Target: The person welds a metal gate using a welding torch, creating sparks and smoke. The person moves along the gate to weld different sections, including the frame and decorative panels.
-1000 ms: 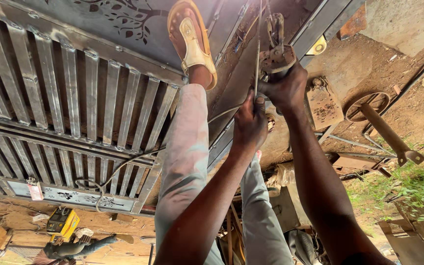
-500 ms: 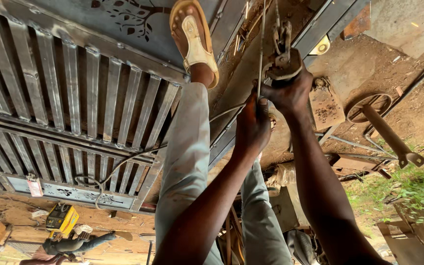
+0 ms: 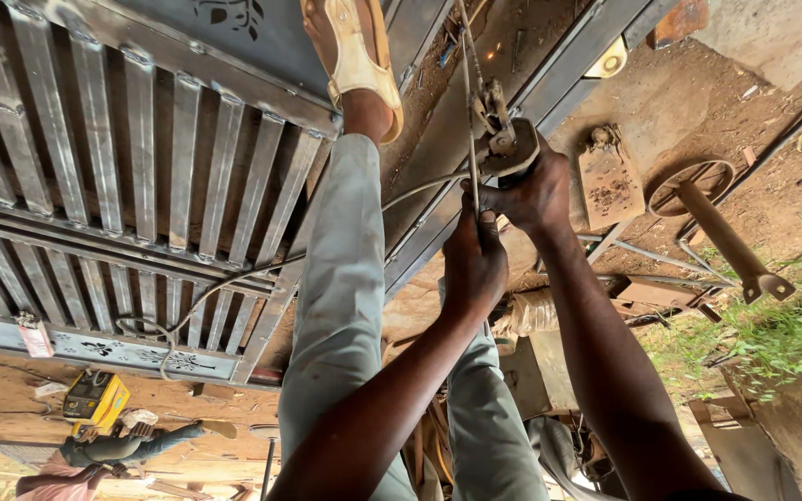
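Welding rod (image 3: 469, 102), a thin grey stick, stands nearly upright at the middle of the view, running from the left hand (image 3: 475, 260) up past the electrode holder (image 3: 503, 144) toward the far rusty steel channel (image 3: 531, 83). The left hand's fingers (image 3: 485, 220) are pinched together on the rod's lower part. The right hand (image 3: 536, 190), just right of it and touching it, has its fingers wrapped tight round the holder's dark handle; the holder's metal clamp seems to bite the rod, though the joint is small and hard to read. A pale cable (image 3: 327, 241) leaves the holder and sags left across a steel gate (image 3: 122, 186) made of ribbed vertical slats in dull grey, with a cut-out leaf pattern in its flat top panel. On the gate's near left corner hangs a small red and white rectangular tag (image 3: 34, 336). A yellow boxy welding machine (image 3: 95, 397) sits at the near left. The person's grey trouser leg (image 3: 345, 278) stretches forward, its foot in a tan sandal (image 3: 355, 56) pressed on the gate frame. To the right, on red earth, lie a rusty wheel on a shaft (image 3: 707, 199) and a flat rusted plate (image 3: 610, 181), with green weeds (image 3: 782, 343) nearer.
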